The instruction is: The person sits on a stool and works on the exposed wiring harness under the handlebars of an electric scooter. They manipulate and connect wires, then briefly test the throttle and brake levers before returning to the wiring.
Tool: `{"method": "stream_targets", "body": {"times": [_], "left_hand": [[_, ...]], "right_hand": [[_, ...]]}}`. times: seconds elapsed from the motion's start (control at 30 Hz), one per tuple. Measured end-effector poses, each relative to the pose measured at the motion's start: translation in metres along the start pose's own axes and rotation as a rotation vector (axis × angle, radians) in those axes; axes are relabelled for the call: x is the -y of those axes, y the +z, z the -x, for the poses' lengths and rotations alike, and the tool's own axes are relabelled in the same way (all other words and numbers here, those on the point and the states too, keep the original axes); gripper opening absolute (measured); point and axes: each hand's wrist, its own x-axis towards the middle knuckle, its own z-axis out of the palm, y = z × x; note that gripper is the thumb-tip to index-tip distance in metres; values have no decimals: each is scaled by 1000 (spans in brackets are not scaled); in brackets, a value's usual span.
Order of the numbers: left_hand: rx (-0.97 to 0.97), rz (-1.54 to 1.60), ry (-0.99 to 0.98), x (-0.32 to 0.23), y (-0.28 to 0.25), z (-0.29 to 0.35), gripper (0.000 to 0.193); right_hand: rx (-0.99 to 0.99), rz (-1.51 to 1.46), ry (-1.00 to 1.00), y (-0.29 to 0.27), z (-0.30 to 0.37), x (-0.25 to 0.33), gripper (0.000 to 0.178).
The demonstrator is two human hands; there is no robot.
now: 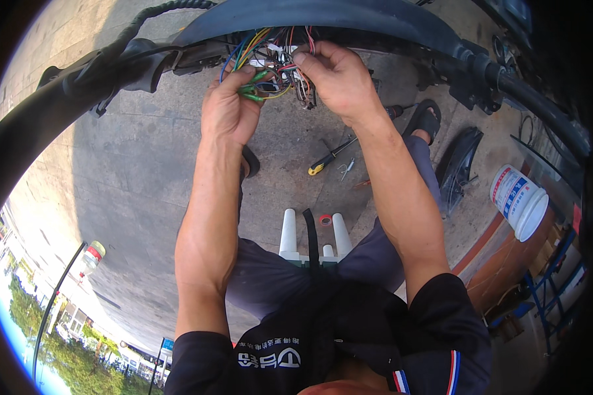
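Above both hands, the dark curved panel [323, 21] bars any straight lift, and the tangled wires [288, 71] fill the narrow gap between the left hand [232, 100] and the right hand [341, 80]. Nearer the body, a broad opening runs between the forearms, down to the pavement [277, 178], where a yellow-handled screwdriver [329, 158] lies. The left dark bar [66, 102] and right dark bar [530, 89] hem in the upper sides; open room lies left of the left forearm.
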Motion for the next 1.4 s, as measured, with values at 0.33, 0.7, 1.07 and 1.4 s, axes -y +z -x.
{"method": "stream_targets", "body": {"times": [0.33,0.7,1.07,1.4], "left_hand": [[-23,50,31,5,-4,-5,24],[-49,58,61,8,0,-6,25],[-12,13,86,6,-3,-10,27],[-94,14,114,4,9,-5,24]], "right_hand": [[42,87,120,-9,6,6,16],[22,272,62,-25,15,13,21],[110,94,154,-18,8,1,15],[120,78,212,-18,11,5,23]]}}
